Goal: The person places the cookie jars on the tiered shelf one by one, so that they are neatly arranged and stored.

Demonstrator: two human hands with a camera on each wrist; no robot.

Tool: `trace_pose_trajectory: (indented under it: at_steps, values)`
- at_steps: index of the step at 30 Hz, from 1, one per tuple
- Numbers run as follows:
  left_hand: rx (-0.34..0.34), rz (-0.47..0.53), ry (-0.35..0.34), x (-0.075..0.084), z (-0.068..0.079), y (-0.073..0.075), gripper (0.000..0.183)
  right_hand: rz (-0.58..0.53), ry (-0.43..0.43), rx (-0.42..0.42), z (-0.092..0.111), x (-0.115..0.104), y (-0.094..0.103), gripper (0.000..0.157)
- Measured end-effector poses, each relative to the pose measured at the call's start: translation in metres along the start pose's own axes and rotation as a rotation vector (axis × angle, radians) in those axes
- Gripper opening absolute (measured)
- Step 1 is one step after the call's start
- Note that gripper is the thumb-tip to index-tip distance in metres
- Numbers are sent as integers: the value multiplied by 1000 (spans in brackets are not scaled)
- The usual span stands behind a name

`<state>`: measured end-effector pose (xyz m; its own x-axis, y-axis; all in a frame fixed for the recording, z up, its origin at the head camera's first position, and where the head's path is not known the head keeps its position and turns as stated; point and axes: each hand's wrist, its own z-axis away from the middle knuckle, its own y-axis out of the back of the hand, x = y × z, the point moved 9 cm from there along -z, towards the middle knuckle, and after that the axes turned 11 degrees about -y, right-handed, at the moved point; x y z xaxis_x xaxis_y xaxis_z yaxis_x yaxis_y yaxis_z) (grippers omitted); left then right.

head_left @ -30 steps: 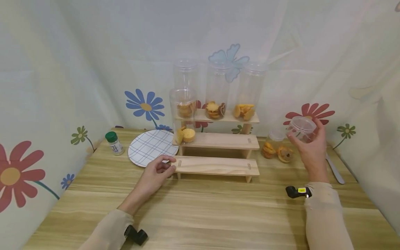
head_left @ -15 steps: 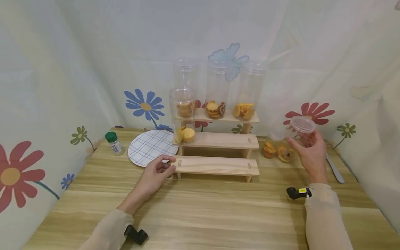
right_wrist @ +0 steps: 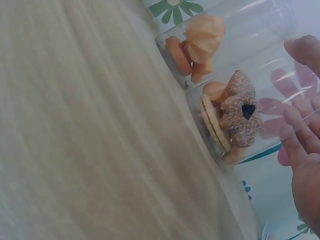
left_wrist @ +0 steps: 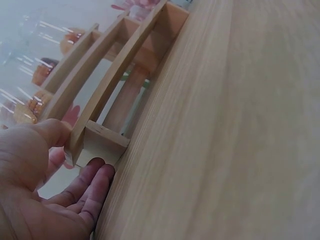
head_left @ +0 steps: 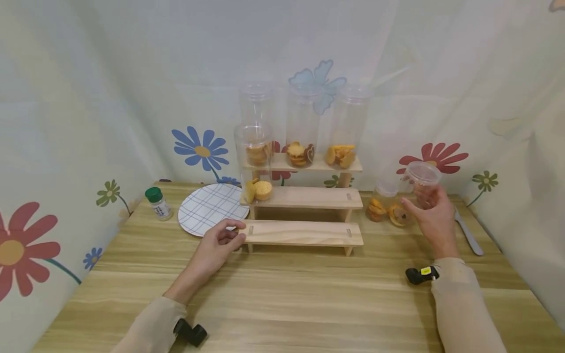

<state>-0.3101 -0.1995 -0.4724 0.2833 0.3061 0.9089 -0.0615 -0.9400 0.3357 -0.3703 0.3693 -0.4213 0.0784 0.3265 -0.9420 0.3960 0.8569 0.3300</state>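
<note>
My left hand (head_left: 220,242) grips the left end of the lowest shelf of a three-step wooden display rack (head_left: 304,231). In the left wrist view the thumb lies at the shelf's edge and the other fingers (left_wrist: 95,187) are below, close to the rack's leg. To the right of the rack, my right hand (head_left: 434,218) holds a clear lidded cookie jar (head_left: 422,172) around its side, below the lid. Sandwich cookies and a sugar-dusted cookie (right_wrist: 241,112) lie at the jar's bottom. A second, shorter-looking jar (head_left: 378,206) with golden cookies stands just left of it.
Three tall cookie jars (head_left: 302,127) stand on the top step, and another jar (head_left: 255,162) is at the left of the middle step. Left of the rack are a checked plate (head_left: 207,211) and a green-capped shaker (head_left: 158,203). A knife (head_left: 469,235) lies at the right.
My right hand has slid down from near the jar's lid to lower on its side. The left hand keeps its place on the shelf. The head view has shifted slightly.
</note>
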Motion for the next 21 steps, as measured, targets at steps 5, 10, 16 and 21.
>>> trace_pose_trajectory:
  at_steps: [5,10,16,21]
  values:
    - [1,9,8,0,0,-1,29,-43,2,7,0,4,-1,63]
    - [0,13,1,0,-1,-1,28,-92,17,11,2,4,-1,61]
    - [-2,13,1,-1,-1,-1,28,-53,36,-8,4,1,-2,66]
    - [-7,14,-4,-1,-1,-2,28,-120,23,-25,3,2,3,63]
